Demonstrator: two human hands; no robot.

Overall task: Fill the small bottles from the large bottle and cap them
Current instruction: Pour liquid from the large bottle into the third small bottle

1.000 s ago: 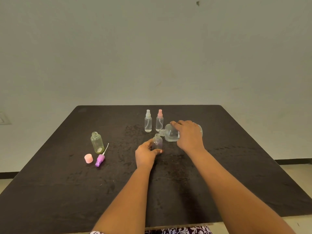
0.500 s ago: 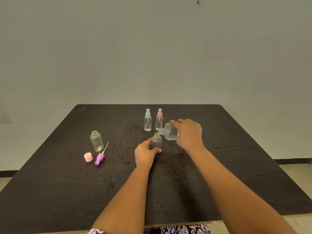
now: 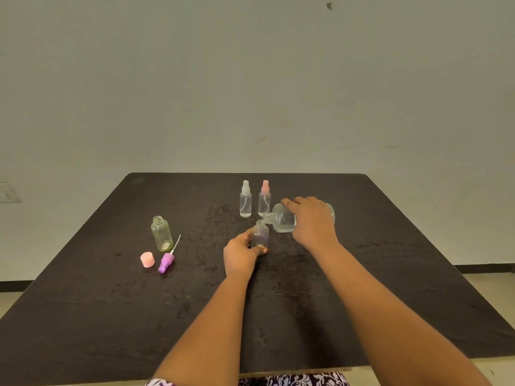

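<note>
My right hand (image 3: 312,222) grips the large clear bottle (image 3: 282,218), tipped on its side with its neck pointing left and down over a small purple-tinted bottle (image 3: 261,235). My left hand (image 3: 241,256) holds that small bottle upright on the black table (image 3: 111,302). Behind them stand two capped spray bottles, one with a white top (image 3: 245,199) and one with a pink top (image 3: 264,198). At the left an open greenish small bottle (image 3: 161,233) stands alone, with a purple spray cap (image 3: 166,261) and a pink cap (image 3: 147,259) lying in front of it.
The tabletop shows wet smears around the bottles. A pale wall rises behind the table, with floor visible at both sides. Patterned fabric (image 3: 292,380) shows at the near edge.
The large bottle's neck has dipped slightly lower over the small bottle's mouth. Both hands stay in about the same place.
</note>
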